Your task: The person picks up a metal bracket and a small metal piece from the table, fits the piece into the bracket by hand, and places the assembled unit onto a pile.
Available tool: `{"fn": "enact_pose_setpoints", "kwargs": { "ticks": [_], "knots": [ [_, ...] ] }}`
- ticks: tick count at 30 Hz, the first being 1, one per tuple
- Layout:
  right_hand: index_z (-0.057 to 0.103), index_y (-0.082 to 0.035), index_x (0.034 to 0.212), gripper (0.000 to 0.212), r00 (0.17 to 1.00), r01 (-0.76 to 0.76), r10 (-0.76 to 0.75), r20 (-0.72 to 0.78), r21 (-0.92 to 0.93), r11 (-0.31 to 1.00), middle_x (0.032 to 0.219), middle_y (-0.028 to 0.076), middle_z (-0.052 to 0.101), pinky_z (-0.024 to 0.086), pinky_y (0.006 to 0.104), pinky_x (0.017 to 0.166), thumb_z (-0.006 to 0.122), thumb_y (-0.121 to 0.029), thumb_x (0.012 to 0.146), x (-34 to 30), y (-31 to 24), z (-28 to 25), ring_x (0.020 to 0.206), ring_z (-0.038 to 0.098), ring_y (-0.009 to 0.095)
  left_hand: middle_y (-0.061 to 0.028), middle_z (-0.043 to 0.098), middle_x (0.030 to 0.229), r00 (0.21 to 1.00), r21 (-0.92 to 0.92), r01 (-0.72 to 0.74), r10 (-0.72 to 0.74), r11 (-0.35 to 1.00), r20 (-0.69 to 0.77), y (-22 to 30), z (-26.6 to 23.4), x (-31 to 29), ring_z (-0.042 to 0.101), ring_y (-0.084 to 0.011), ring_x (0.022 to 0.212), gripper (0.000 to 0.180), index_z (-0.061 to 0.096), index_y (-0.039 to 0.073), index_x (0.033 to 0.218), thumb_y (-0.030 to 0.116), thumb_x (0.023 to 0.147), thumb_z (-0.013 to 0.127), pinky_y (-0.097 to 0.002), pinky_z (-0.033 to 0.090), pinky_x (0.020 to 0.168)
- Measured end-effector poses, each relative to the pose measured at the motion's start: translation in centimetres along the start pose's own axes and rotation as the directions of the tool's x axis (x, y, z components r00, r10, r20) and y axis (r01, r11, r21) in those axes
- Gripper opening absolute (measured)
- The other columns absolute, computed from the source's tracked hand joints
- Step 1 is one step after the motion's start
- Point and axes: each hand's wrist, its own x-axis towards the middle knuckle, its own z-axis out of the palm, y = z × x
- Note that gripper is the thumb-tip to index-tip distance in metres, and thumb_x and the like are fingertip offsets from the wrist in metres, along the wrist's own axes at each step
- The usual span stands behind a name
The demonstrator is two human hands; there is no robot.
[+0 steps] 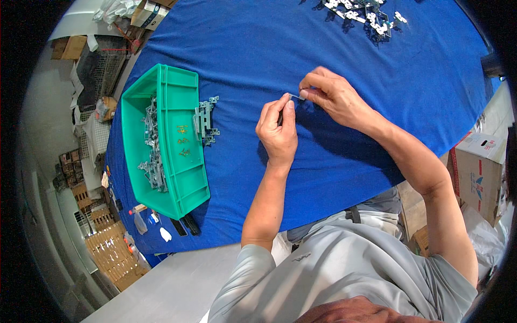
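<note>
Above the blue cloth, my left hand pinches a small metal bracket between thumb and fingertips. My right hand is closed in a pinch at the bracket's other end, its fingertips touching or nearly touching it. Whether it also grips some smaller piece is too small to make out. To the left stands a green plastic bin, tilted with its opening away from my hands. Several metal brackets lie inside it. More brackets lie stacked against the bin's near side.
Loose shiny metal plates form a heap at the table's far side. Black objects, a bottle and small items sit by the bin's lower end. A cardboard box stands right of the table; shelves and cartons line the left.
</note>
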Motion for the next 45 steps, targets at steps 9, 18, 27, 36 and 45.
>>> {"fn": "enact_pose_setpoints", "kwargs": {
  "ticks": [9, 18, 27, 36, 45],
  "knots": [
    [0.063, 0.000, 0.102, 0.018, 0.997, -0.006, 0.010, -0.074, 0.050, 0.999, 0.081, 0.012, 0.061, 0.049, 0.0375, 0.070, 0.059, -0.018, 0.100, 0.1, 0.2, 0.0, 0.078, 0.062, 0.025, -0.0075, 0.068, 0.089, 0.987, 0.110, -0.162, 0.160, 0.981, 0.028, 0.7, 0.3, -0.1, 0.062, -0.0100, 0.071, 0.015, 0.073, -0.002, 0.105, 0.002, 0.092, 0.068, -0.0250, 0.052, 0.064],
    [0.064, 0.000, 0.103, 0.025, 0.848, -0.525, 0.441, 0.295, 0.344, 0.779, 0.075, 0.004, 0.061, 0.048, 0.0284, 0.052, 0.050, -0.020, 0.104, 0.2, -0.9, -0.6, 0.059, 0.058, 0.011, -0.0069, 0.067, 0.085, 0.973, -0.261, 0.204, -0.224, 0.944, -0.050, -0.4, -0.1, -0.3, 0.056, -0.0044, 0.060, 0.021, 0.068, -0.002, 0.115, 0.009, 0.098, 0.063, -0.0182, 0.042, 0.044],
    [0.067, 0.003, 0.104, 0.018, 0.924, -0.340, 0.290, 0.250, 0.189, 0.921, 0.073, 0.012, 0.066, 0.050, 0.0344, 0.060, 0.063, -0.013, 0.095, 0.4, -1.0, -0.9, 0.063, 0.062, 0.017, -0.0066, 0.067, 0.083, 0.974, -0.238, 0.217, -0.225, 0.947, -0.008, -0.6, -0.3, -0.1, 0.056, -0.0046, 0.060, 0.021, 0.067, -0.002, 0.115, 0.009, 0.098, 0.064, -0.0180, 0.043, 0.045],
    [0.068, 0.003, 0.103, 0.019, 0.964, -0.200, 0.185, 0.191, 0.061, 0.978, 0.084, 0.020, 0.068, 0.051, 0.0415, 0.069, 0.064, -0.012, 0.091, 0.0, 0.0, -0.2, 0.076, 0.067, 0.032, -0.0068, 0.067, 0.082, 0.975, -0.235, 0.215, -0.222, 0.948, -0.005, -0.5, -0.2, -0.3, 0.054, -0.0038, 0.058, 0.021, 0.068, -0.002, 0.115, 0.010, 0.098, 0.064, -0.0179, 0.042, 0.044],
    [0.064, 0.004, 0.102, 0.021, 0.988, -0.129, 0.125, 0.087, 0.032, 0.991, 0.085, 0.021, 0.067, 0.051, 0.0433, 0.070, 0.067, -0.013, 0.090, -0.1, -0.1, -0.1, 0.079, 0.067, 0.035, -0.0063, 0.066, 0.083, 0.990, -0.145, 0.134, -0.138, 0.980, -0.020, -1.4, -0.1, -0.3, 0.055, -0.0039, 0.059, 0.020, 0.068, -0.002, 0.115, 0.008, 0.097, 0.065, -0.0180, 0.042, 0.044]
  ]
}}
